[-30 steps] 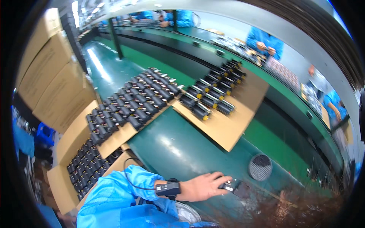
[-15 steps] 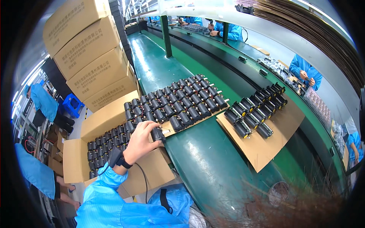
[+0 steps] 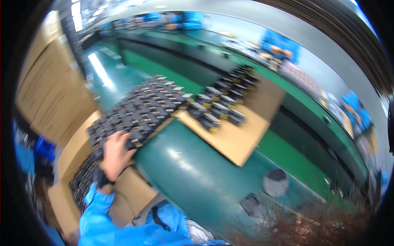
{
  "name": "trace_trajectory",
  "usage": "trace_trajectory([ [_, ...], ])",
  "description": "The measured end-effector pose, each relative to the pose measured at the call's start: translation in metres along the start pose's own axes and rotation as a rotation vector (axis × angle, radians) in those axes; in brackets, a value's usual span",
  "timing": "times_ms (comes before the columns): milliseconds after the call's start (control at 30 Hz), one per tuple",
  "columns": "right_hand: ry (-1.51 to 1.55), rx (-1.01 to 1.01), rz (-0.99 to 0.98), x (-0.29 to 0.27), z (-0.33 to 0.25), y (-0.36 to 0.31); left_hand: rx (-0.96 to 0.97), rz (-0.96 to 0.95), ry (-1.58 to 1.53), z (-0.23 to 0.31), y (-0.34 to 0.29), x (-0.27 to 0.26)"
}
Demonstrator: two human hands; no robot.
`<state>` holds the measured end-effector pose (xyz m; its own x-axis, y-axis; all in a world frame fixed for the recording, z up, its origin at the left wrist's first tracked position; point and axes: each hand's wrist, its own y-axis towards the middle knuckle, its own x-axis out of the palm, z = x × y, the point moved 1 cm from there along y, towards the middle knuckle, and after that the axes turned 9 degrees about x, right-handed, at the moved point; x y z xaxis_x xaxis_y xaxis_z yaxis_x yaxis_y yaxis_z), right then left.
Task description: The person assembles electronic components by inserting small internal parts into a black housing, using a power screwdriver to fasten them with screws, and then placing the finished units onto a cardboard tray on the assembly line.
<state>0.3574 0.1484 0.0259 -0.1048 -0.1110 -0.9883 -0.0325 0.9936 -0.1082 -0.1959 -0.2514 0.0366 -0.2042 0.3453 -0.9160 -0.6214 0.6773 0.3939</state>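
Gripping or not, I cannot tell: the left hand [image 3: 115, 158] is at black parts [image 3: 141, 107], rowed closely, probably saving space.

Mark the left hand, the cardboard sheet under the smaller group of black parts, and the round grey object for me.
Left hand [image 3: 116, 156]: head view, on the back of the hand.
Cardboard sheet [image 3: 242, 141]: head view, on its bare near part.
Round grey object [image 3: 275, 183]: head view, middle of its face.
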Motion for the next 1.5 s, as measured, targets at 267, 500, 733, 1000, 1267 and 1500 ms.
trace_trajectory([
  [267,0.336,-0.190,0.102,-0.084,-0.044,0.018,0.019,0.107,0.102,-0.042,-0.028,0.032],
  [500,0.458,-0.154,0.300,-0.064,0.032,0.168,0.071,-0.015,0.095,-0.028,-0.017,0.050],
  [733,0.301,-0.101,0.462,0.020,0.082,0.283,0.059,0.029,0.134,-0.020,-0.017,0.040],
  [1000,0.506,-0.202,0.484,0.022,0.052,0.283,0.614,-0.119,-0.751,0.183,-0.005,0.044],
  [1267,0.507,-1.174,-0.161,-0.035,-0.122,0.047,-0.107,-1.096,-2.061,0.357,0.045,0.086],
  [1500,0.627,-0.801,-0.083,-0.041,-0.100,0.100,-0.295,-1.241,-2.161,0.365,0.055,0.094],
])
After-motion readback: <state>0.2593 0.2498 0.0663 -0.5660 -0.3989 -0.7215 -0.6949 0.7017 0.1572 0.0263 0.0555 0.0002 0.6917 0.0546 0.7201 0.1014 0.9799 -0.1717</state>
